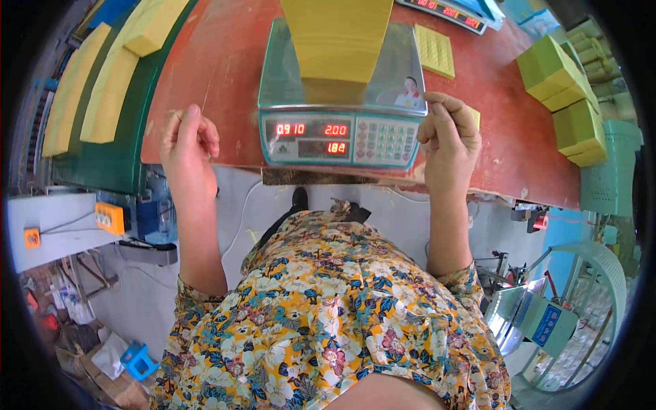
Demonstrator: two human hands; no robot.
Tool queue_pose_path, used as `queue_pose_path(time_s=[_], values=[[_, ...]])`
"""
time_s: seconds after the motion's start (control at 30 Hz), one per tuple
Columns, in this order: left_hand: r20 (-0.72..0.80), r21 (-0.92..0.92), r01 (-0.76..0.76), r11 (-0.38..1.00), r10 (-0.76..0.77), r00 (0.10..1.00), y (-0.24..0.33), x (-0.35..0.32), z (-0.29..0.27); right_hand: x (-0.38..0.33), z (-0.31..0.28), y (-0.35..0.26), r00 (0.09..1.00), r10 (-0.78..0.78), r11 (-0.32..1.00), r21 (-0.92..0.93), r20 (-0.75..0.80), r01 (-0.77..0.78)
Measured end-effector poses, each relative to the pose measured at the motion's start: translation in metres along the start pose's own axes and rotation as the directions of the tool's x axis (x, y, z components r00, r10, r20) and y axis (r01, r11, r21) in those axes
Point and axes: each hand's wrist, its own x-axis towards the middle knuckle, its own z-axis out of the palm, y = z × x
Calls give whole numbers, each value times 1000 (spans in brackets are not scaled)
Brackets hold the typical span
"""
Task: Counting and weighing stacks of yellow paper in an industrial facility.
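A tall stack of yellow paper [335, 41] stands upright on the metal pan of a digital scale [270, 102], whose red display is lit. Left of the scale, my left hand [191, 143] hovers over the table's front edge, apart from the scale. Its fingers are curled in with the thumb against them, and nothing shows in them. By the scale's right front corner is my right hand [451, 140], thumb and fingers brought together. I see nothing held in it either. Neither hand touches the stack.
The scale rests on a red table [219, 61]. Right of it lie a flat yellow pad [434, 51] and yellow blocks [557, 75]. A second display scale [444, 14] sits behind. Long yellow stacks [113, 92] line a green surface [109, 164] on the left.
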Motion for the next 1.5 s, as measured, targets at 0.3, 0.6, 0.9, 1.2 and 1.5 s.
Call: queue_pose_path(time_s=[0.3, 0.6, 0.9, 1.2, 1.5], values=[[2, -59, 35, 998, -35, 999, -13, -32, 26, -6, -25, 1, 997, 18, 1000, 14, 78, -19], [60, -61, -10, 998, 14, 998, -9, -28, 46, -6, -48, 6, 999, 25, 999, 44, 33, -27], [343, 42, 46, 998, -58, 938, -15, -13, 84, -14, -42, 9, 996, 23, 993, 114, -83, -14], [969, 58, -585, 809, 96, 228, -89, -68, 255, -102, -92, 20, 894, 80, 996, 71, -442, -55], [1000, 19, -907, 422, 7, 24, -180, -83, 335, -188, -149, 45, 656, 245, 969, 192, -714, -154]])
